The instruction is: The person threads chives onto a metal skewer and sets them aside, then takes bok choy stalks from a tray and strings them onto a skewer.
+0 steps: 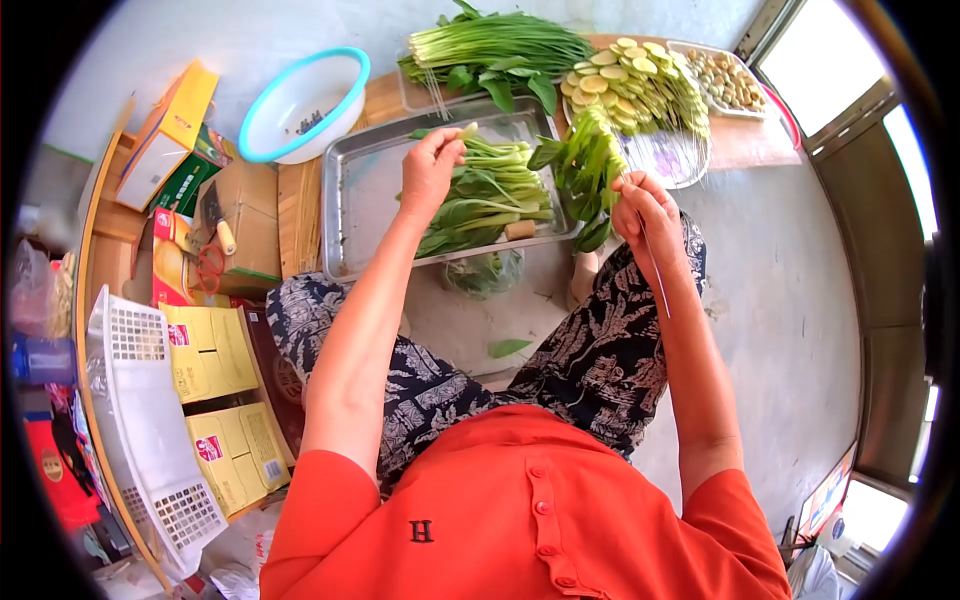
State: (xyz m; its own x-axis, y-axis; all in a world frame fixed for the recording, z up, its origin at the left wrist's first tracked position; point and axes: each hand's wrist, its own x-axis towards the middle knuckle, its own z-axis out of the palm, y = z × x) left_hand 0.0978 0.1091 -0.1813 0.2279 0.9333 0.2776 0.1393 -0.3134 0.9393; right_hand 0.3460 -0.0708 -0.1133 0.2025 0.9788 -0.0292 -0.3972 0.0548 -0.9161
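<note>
My left hand (430, 175) is pinched over the metal tray, with the pale end of a leafy green stalk (468, 131) showing at its fingertips. My right hand (645, 212) grips a thin skewer (656, 268), whose tail runs down past the wrist. Leafy greens (583, 165) hang bunched on the skewer's upper part, over the tray's right edge. Inside the shallow metal tray (334, 205) lies a pile of green stalks (492, 190), their pale ends to the right. A short tan cylinder (520, 230) rests near the tray's front right corner.
Behind the tray are skewered long green stems (500, 45), skewered pale round slices (640, 85) and a container of small round pieces (725, 82). A blue-rimmed basin (290, 90) sits at back left. Cartons (215, 350), scissors (210, 265) and a white basket (140, 400) line my left.
</note>
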